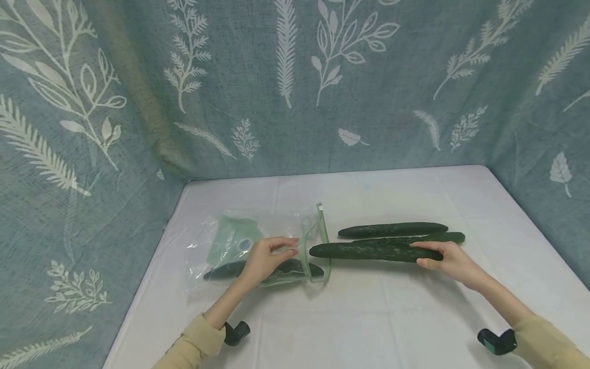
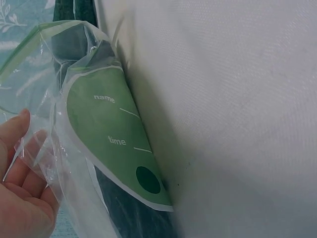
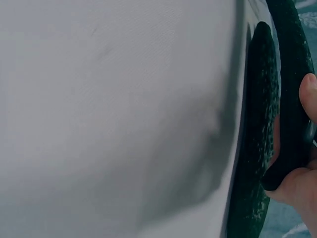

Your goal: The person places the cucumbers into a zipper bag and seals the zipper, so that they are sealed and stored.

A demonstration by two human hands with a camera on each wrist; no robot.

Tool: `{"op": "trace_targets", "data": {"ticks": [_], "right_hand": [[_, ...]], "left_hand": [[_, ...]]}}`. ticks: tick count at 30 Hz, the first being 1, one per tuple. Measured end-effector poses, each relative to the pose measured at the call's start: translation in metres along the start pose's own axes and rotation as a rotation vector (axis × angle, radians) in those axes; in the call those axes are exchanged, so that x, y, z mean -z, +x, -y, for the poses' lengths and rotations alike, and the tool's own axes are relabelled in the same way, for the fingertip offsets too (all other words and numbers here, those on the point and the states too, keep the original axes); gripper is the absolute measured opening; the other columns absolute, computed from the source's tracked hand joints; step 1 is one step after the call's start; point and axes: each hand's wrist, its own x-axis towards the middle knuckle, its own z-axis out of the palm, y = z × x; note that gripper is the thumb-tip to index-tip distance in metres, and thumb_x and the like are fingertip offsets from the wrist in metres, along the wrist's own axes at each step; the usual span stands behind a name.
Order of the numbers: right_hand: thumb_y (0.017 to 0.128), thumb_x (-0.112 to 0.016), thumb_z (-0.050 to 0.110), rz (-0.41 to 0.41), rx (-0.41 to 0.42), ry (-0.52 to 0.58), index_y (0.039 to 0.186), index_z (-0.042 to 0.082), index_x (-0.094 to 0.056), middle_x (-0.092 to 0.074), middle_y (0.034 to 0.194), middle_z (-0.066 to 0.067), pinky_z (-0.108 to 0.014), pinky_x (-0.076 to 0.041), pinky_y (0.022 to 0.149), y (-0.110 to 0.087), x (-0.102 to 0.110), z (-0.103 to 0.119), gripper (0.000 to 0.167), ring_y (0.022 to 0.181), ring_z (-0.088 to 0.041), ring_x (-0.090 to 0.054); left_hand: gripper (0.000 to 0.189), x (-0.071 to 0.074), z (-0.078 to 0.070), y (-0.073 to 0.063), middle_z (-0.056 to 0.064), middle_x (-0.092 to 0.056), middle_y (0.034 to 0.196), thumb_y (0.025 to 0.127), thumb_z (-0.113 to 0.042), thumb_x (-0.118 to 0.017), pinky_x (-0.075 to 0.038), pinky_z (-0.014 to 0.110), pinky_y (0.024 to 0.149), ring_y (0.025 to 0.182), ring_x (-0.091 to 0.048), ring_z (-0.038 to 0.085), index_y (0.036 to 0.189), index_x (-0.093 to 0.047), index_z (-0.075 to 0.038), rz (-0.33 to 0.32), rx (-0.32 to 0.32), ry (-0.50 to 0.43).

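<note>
A clear zip bag (image 1: pixel 198 256) with green edging lies on the left of the table, its mouth facing right and standing partly raised. Inside it is a dark cucumber (image 1: pixel 226 270). My left hand (image 1: pixel 265 259) holds the plastic near the mouth, thumb and fingers bent around the film. A printed green label (image 2: pixel 106 111) reading "name" and "time" shows on the bag. With its thumb and fingers, my right hand (image 1: pixel 454 261) grips the right end of another cucumber (image 1: pixel 369 251), whose left tip is at the bag's mouth.
Behind the held one lie a cucumber (image 1: pixel 392 230) and a further cucumber (image 1: pixel 449 237), partly hidden. A white cloth covers the table (image 1: pixel 350 328). Patterned blue-green curtains (image 1: pixel 295 128) stand behind and at both sides. Dark devices sit at both wrists.
</note>
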Motion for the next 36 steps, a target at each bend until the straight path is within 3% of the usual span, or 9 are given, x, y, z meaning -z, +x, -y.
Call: {"op": "trace_targets", "data": {"ticks": [3,12,20,36], "right_hand": [[0.085,-0.070,0.030,-0.011,0.019,-0.021,0.128,0.006,-0.059,-0.055,0.131,-0.026,-0.042,-0.052,0.080,0.004,-0.002,0.003,0.051,0.112,-0.041,-0.057],[0.086,-0.070,0.023,-0.014,0.053,0.015,0.128,0.002,-0.058,-0.055,0.131,-0.027,-0.059,-0.046,0.094,0.014,-0.008,0.012,0.048,0.122,-0.048,-0.048],[0.087,-0.069,0.022,-0.010,0.039,0.055,0.128,0.001,-0.057,-0.054,0.131,-0.028,-0.060,-0.045,0.095,0.022,-0.016,0.022,0.048,0.124,-0.049,-0.046],[0.086,-0.070,0.019,-0.040,0.034,0.056,0.126,0.002,-0.060,-0.057,0.128,-0.027,-0.058,-0.046,0.094,0.035,-0.038,0.043,0.045,0.121,-0.046,-0.050]], "left_hand": [[0.018,0.000,0.000,0.000,0.004,-0.071,0.112,0.083,-0.015,-0.072,-0.050,0.042,0.098,0.107,-0.066,0.022,0.101,-0.074,-0.011,-0.002,-0.007,0.001],[0.018,0.001,0.000,-0.001,0.004,-0.071,0.113,0.084,-0.015,-0.071,-0.050,0.042,0.098,0.108,-0.066,0.023,0.101,-0.074,-0.011,-0.006,-0.009,0.005],[0.019,0.000,-0.002,-0.001,0.006,-0.071,0.113,0.084,-0.013,-0.071,-0.050,0.042,0.098,0.108,-0.066,0.024,0.102,-0.073,-0.006,-0.019,-0.016,0.006],[0.016,0.000,-0.001,-0.001,0.006,-0.072,0.110,0.082,-0.011,-0.072,-0.051,0.042,0.096,0.106,-0.067,0.024,0.099,-0.074,-0.009,-0.031,-0.032,0.004]]}}
